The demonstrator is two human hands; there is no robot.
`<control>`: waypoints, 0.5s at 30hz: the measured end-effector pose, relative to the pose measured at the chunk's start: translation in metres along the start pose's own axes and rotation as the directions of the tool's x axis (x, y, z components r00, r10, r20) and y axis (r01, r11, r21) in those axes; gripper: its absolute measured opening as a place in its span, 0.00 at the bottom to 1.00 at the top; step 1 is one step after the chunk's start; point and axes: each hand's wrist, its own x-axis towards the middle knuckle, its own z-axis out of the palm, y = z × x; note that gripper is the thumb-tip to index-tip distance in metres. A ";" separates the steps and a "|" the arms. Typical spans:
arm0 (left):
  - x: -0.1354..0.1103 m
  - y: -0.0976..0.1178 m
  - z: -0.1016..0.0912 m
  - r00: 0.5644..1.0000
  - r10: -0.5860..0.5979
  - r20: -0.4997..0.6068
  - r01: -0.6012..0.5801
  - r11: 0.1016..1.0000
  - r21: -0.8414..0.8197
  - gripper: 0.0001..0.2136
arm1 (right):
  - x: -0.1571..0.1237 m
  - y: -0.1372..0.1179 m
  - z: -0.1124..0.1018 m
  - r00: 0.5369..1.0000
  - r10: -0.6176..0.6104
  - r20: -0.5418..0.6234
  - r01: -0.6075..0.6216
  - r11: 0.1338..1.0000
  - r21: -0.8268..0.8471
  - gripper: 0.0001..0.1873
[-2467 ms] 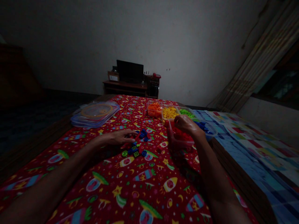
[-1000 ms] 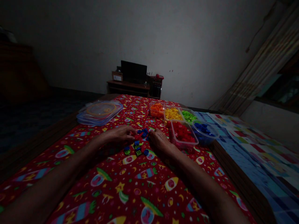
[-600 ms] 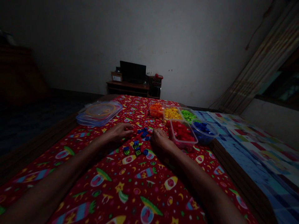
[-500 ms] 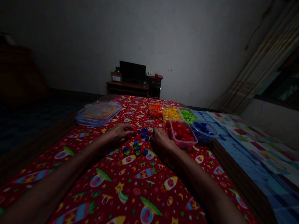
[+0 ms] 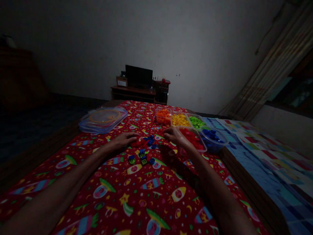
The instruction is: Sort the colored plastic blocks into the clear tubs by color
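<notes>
A small build of red and blue bricks [image 5: 144,142] lies on the red patterned cloth [image 5: 146,192]. My left hand [image 5: 123,139] rests flat beside its left end, fingers touching the red pieces. Loose blue and green bricks [image 5: 141,159] lie just in front. My right hand [image 5: 175,135] is raised over the cloth next to the tub of red bricks [image 5: 193,139], fingers curled; I cannot make out anything in them in the dim light.
Tubs of orange [image 5: 163,115], yellow [image 5: 179,119], green [image 5: 197,122] and blue bricks [image 5: 213,137] stand behind. A stack of clear lids [image 5: 104,117] lies at the left. A checked cloth [image 5: 264,163] covers the surface to the right. A low cabinet with a screen [image 5: 139,85] stands against the wall.
My right hand has lifted from beside the build and moved right, toward the red tub. My left hand has stayed by the build.
</notes>
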 end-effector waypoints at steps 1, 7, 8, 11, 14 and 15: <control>0.000 -0.001 0.000 1.000 -0.001 0.005 0.001 1.000 -0.003 0.31 | -0.002 0.001 -0.007 0.999 0.010 -0.046 -0.013 0.999 -0.052 0.13; 0.001 0.003 0.000 1.000 -0.022 -0.020 0.023 0.999 0.024 0.33 | -0.018 0.016 -0.058 0.933 0.176 -0.314 -0.290 0.885 -0.365 0.15; 0.001 0.004 0.000 0.999 -0.029 -0.025 0.030 0.999 0.023 0.33 | -0.021 0.020 -0.064 0.919 0.220 -0.327 -0.346 0.849 -0.399 0.15; 0.001 0.005 0.000 0.997 -0.069 -0.027 0.069 0.998 -0.008 0.33 | -0.029 0.030 -0.074 0.893 0.325 -0.312 -0.442 0.766 -0.467 0.13; 0.002 0.002 0.001 0.995 -0.096 -0.008 0.095 0.993 -0.071 0.32 | -0.032 0.032 -0.078 0.892 0.306 -0.333 -0.439 0.763 -0.475 0.14; 0.003 0.000 0.002 0.995 -0.098 -0.004 0.098 0.991 -0.089 0.32 | -0.032 0.031 -0.078 0.892 0.283 -0.353 -0.429 0.778 -0.459 0.15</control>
